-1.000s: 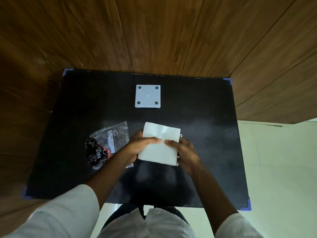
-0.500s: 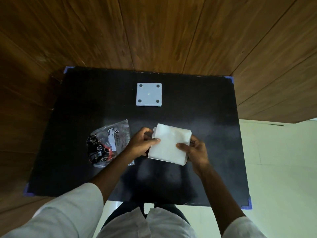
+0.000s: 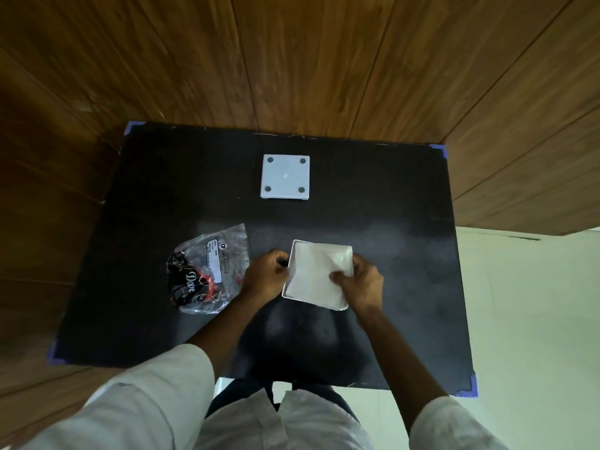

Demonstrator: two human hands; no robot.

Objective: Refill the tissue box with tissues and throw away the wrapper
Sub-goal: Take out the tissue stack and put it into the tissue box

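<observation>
A white square tissue box (image 3: 292, 266) stands open side up near the middle of the black table (image 3: 389, 254), with a stack of white tissues (image 3: 316, 274) lying inside it. My left hand (image 3: 264, 278) grips the box's left wall. My right hand (image 3: 360, 282) holds the box's right side, its thumb pressing down on the tissues. The empty clear and black plastic wrapper (image 3: 204, 274) lies flat on the table just left of my left hand. The box's white base panel (image 3: 285, 177), with round pads at its corners, lies apart at the far middle of the table.
The black table has blue tape at its corners (image 3: 440, 149). Wood-panel walls (image 3: 292, 60) stand behind and to the left. A pale tiled floor (image 3: 535, 319) lies to the right. My white-clothed body is at the table's near edge.
The tissue stack, first held above the box, has gone down into it. Box and hands shifted slightly right. My left hand moved off the tissues onto the box's side.
</observation>
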